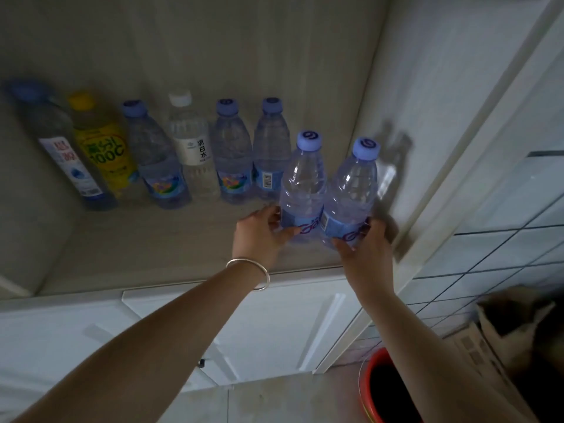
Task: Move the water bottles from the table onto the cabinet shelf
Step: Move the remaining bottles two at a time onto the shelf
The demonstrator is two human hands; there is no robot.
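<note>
Two blue-capped bottles (328, 190) stand touching on the shelf (183, 239), each hand's fingers (276, 222) wrapped round one.

red bucket (370, 389) on floor | cardboard box (500, 337) beside it | tiled wall (500, 248)

Two bare forearms came into the frame from the bottom edge, with no sleeves showing on either. The left hand (259, 232), at centre frame, had a thin, plain silver metal bangle (248, 273) hanging loosely around its wrist. The right hand (364, 248), just right of centre, wore nothing at all.
</note>
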